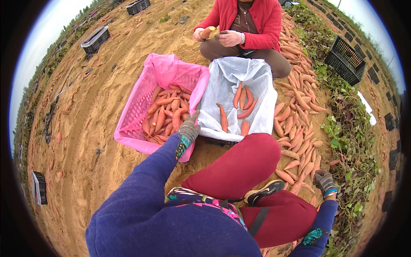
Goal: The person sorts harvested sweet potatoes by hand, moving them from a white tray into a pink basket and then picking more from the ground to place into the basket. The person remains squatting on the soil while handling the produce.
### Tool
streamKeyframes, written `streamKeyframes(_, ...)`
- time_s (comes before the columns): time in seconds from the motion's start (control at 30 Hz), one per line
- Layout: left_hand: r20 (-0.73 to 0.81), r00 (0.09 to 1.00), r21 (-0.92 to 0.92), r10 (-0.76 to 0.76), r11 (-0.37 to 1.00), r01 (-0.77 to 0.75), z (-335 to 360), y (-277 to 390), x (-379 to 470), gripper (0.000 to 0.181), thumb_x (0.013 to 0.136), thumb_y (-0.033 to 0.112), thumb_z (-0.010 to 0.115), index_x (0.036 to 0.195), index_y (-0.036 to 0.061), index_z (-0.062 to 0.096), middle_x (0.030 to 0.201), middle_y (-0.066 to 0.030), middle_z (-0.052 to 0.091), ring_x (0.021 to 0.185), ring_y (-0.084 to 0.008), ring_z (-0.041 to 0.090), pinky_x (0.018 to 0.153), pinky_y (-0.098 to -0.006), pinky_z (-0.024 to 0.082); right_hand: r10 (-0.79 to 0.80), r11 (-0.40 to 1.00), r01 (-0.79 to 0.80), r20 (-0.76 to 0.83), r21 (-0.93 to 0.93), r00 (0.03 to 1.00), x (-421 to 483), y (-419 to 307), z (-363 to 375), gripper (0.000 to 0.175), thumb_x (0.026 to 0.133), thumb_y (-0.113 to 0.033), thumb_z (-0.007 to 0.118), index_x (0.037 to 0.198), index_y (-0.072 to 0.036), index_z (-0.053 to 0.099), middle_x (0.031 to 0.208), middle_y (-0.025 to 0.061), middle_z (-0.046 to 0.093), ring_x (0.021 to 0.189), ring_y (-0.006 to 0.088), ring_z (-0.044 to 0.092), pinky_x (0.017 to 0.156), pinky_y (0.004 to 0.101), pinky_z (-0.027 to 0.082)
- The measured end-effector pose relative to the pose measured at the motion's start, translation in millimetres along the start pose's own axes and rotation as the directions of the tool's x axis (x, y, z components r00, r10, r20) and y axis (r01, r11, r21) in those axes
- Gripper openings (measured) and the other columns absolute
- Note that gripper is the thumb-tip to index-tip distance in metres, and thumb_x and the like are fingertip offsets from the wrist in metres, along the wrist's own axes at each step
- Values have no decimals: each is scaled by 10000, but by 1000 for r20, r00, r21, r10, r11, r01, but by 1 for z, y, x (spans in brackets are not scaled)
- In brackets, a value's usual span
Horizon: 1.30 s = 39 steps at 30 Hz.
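Note:
My left hand [188,128], in a grey knit glove, is at the near right rim of a crate lined with pink plastic [128,128]. Whether its fingers grip that rim I cannot tell. Inside the crate lies a heap of sweet potatoes [167,107]. Beside it, a crate lined with white plastic film [221,80] holds several sweet potatoes [246,98], spread apart. Out to my right, my gloved right hand [323,182] reaches down at the edge of a long row of sweet potatoes [297,138], next to the vines. Its fingertips are hidden.
Across from me a person in a red jacket [269,29] squats behind the white-lined crate, holding a sweet potato [207,32]. Cut vines [350,154] run along the right. A black plastic crate [346,61] lies tilted on them. Another lined crate [95,40] stands on the sandy soil [86,128].

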<state>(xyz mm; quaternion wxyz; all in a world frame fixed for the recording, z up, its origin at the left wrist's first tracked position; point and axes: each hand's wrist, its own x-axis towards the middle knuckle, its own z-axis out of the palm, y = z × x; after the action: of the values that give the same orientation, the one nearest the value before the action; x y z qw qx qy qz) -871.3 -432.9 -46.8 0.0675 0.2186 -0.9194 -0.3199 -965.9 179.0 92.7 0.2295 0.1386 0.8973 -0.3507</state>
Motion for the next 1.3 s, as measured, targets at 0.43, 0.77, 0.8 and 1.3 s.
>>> streamKeyframes(0.43, -33, 993, -130, 111, 985, -115, -1, -4, -1, 627, 803, 77, 592, 1393, 87, 381, 1273, -261, 483, 1207, -367, 476, 1012, -366, 392, -4, 978, -12, 74, 210, 997, 10, -1, 0, 333, 898, -177, 577, 1198, -44, 523, 800, 18, 605, 619, 127, 577, 520, 243, 462)
streamKeyframes(0.77, -80, 989, -428, -124, 901, 78, -35, -26, 12, 576, 848, 146, 626, 1366, 61, 390, 1111, -165, 592, 1008, -278, 595, 867, -295, 473, 74, 997, -74, -5, 0, 997, 30, 2, 0, 279, 916, -157, 559, 1166, -36, 544, 794, 21, 594, 585, 119, 556, 478, 243, 427)
streamKeyframes(0.8, -12, 973, -344, -229, 915, 211, -53, -47, 23, 539, 858, 143, 614, 1347, 53, 405, 1080, -152, 609, 980, -262, 609, 839, -283, 483, 72, 997, -72, 6, 14, 997, 28, 4, 2, 292, 910, -165, 569, 1169, -30, 552, 806, 22, 597, 605, 120, 562, 505, 246, 434)
streamKeyframes(1.3, 26, 749, 463, -662, 672, 578, -68, -234, 68, 486, 937, 296, 383, 1354, 48, 416, 1291, -209, 522, 1107, -333, 568, 904, -387, 467, 163, 972, -164, 25, 169, 986, 2, 33, 10, 286, 848, -107, 643, 1094, 32, 596, 772, 41, 606, 612, 144, 561, 584, 274, 480)
